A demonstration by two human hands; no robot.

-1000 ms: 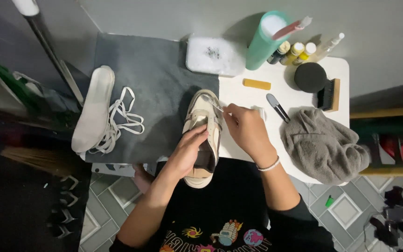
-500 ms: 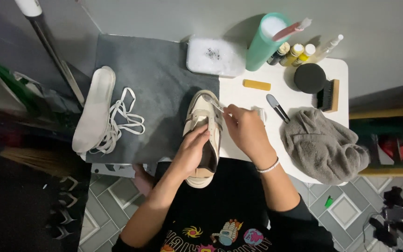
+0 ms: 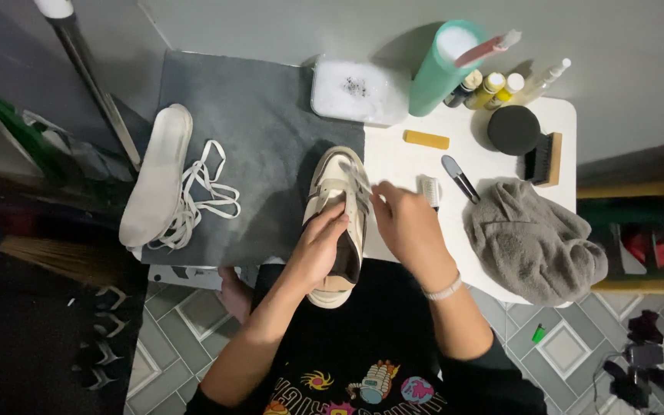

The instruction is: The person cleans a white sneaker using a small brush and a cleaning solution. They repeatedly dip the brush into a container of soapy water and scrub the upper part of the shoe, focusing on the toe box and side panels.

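Note:
A cream and brown sneaker (image 3: 335,181) without laces lies toe-away on the edge of a small white table (image 3: 562,123). My left hand (image 3: 318,247) grips its side and opening, fingers tucked into the shoe. My right hand (image 3: 403,224) holds a thin white brush (image 3: 355,175) whose head rests on the tongue area near the toe. A pale insole (image 3: 155,178) and loose white laces (image 3: 200,192) lie at the left on a grey mat (image 3: 263,115).
On the table are a tray of soapy water (image 3: 359,88), a teal cup (image 3: 443,69) holding a toothbrush, small bottles (image 3: 493,86), a yellow block (image 3: 426,139), a white brush (image 3: 429,190), a dark-handled tool (image 3: 459,177), a black round lid (image 3: 513,129), a wooden brush (image 3: 543,158) and a grey towel (image 3: 533,241).
My right hand has shifted the brush slightly over the shoe's tongue; the left hand keeps its grip. Everything else stays put.

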